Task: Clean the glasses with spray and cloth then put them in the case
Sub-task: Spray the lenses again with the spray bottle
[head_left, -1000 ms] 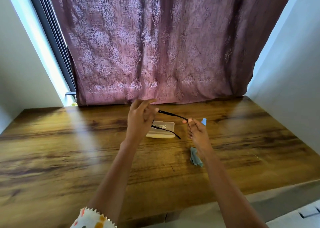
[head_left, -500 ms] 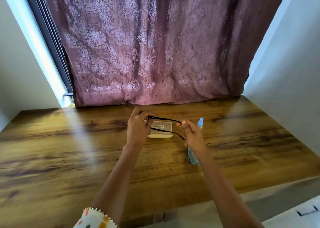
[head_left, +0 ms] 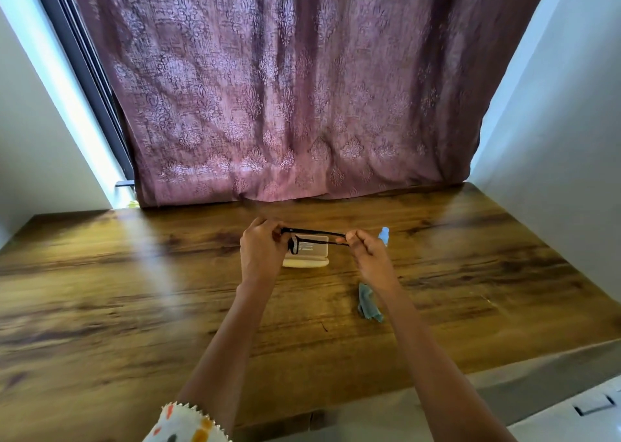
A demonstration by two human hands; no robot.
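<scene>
**Left hand** (head_left: 260, 248): fingers curled round the front of the glasses (head_left: 316, 232), near the hinge. Grasping.

**Right hand** (head_left: 368, 253): thumb and fingertips pinch the far ends of both arms of the glasses. Grasping.

**Step in hand (judged):** the glasses are held stretched between the two hands, above the case. This is either an inspection or the folding of the arms; which one cannot be told.
- Keep the grip on frame and arm tips only, with the fingers off the lenses.
- If folding, close one arm at a time with the front held steady; do not twist the thin arms.
- If spraying comes next, free the right hand, which is nearer the bottle and cloth.

**Glasses:** thin black frame, long straight arms running nearly level from left hand to right. One lens rim shows just beside the left hand. Lens condition is too small to judge.

**Case** (head_left: 305, 262): cream, low, directly beneath and between the hands. It seems open, with a labelled panel standing up.

**Spray bottle** (head_left: 384, 235): small, pale blue, just beyond the right hand.

**Cloth** (head_left: 368, 302): blue-grey, crumpled, beside the right wrist on its inner side.

**Table** (head_left: 134, 290): dark wood grain, under everything.

**Curtain** (head_left: 285, 105): mauve, patterned, well beyond both hands.
</scene>
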